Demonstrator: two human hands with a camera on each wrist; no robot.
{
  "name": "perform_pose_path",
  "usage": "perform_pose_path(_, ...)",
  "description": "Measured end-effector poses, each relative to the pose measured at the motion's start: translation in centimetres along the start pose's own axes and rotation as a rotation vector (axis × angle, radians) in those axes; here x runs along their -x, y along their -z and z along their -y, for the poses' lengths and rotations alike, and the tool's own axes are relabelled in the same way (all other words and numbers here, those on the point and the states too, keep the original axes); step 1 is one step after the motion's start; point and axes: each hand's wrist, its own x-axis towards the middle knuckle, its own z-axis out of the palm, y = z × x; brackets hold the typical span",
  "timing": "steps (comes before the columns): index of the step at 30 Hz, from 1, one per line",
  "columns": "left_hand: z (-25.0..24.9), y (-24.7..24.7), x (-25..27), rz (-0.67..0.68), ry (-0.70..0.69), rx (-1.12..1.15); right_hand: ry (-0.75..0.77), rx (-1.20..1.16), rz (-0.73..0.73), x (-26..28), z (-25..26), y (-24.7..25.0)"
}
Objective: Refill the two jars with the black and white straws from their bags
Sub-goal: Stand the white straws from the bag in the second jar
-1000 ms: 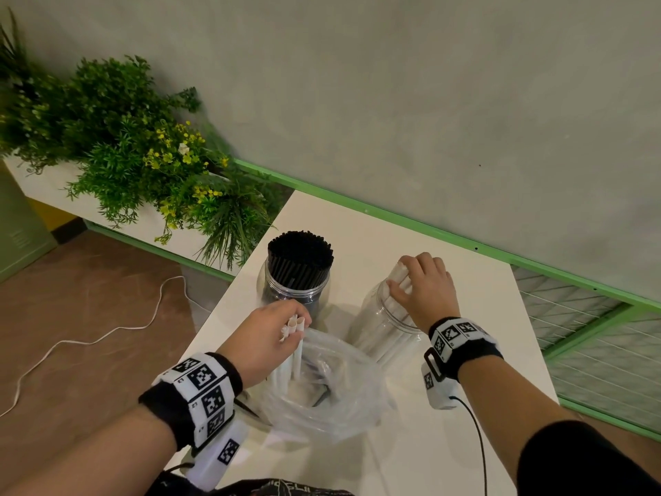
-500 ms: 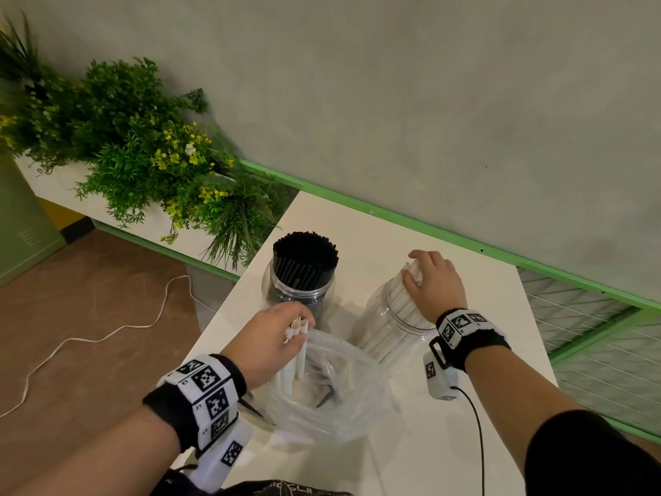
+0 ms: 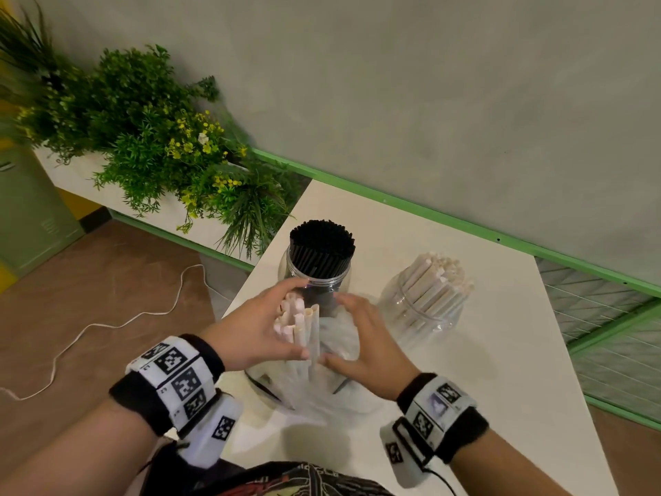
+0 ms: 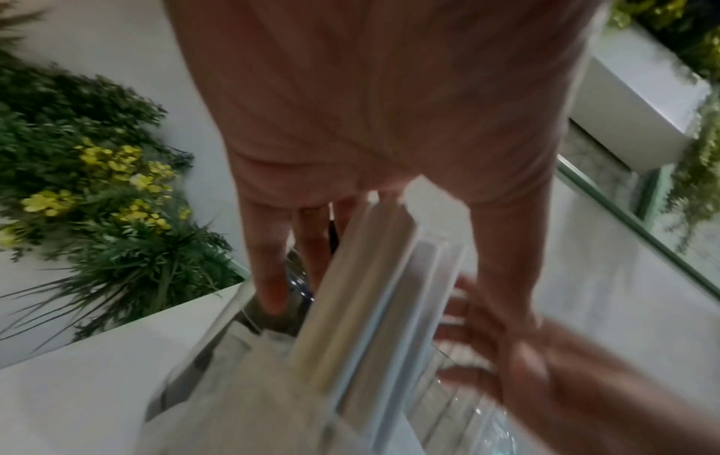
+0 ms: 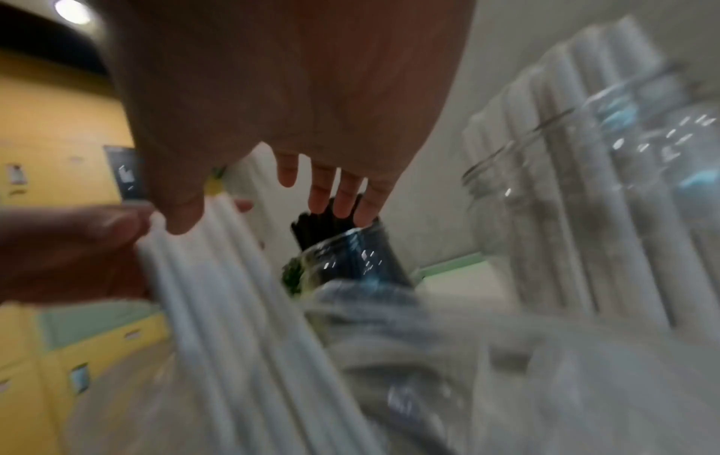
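The step in hand is the white refill: the left hand (image 3: 250, 331) is curled round a small bundle of white straws (image 3: 298, 325), thumb on the near side and fingers on the far side, with the straws standing nearly upright and their lower ends down inside the clear plastic bag (image 3: 322, 381) on the white table (image 3: 500, 388). The right hand (image 3: 361, 347) is beside that bundle with its fingers spread and fairly straight, cupped toward the bag and the straws; it clamps nothing that I can make out, and whether it touches the plastic is hard to tell through the blur in the wrist views. Behind the hands, the jar of black straws (image 3: 320, 261) stands packed full, its straw tips level above the rim, so I judge the black half as done or nearly so. To the right, well apart from the bag, the jar of white straws (image 3: 429, 302) holds a leaning sheaf with room left at its mouth. A few dark straws seem to lie in the bag too, though they are unclear. The next move, as I judge it, calls for lifting the bundle clear of the bag, with the free hand holding the plastic down or gathering the loose ends, then carrying it right and feeding it into the open side of the white jar without knocking the leaning straws out.
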Motion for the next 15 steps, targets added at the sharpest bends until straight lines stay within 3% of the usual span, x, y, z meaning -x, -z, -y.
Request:
perform_pose_path(4, 1.1, -0.1, 1.0, 0.023, 0.029, 0.054, -0.094, -0.126, 0.05, -0.9, 0.9, -4.0)
perform_pose_path(11, 2.2, -1.2, 1.4, -0.142, 0.025, 0.093, -0.145, -0.538, -0.104, -2.6, 2.6, -5.7)
perform_pose_path(15, 2.1, -1.4, 1.5, -0.231, -0.031, 0.086, -0.214, -0.621, -0.201, -2.4, 2.5, -7.0)
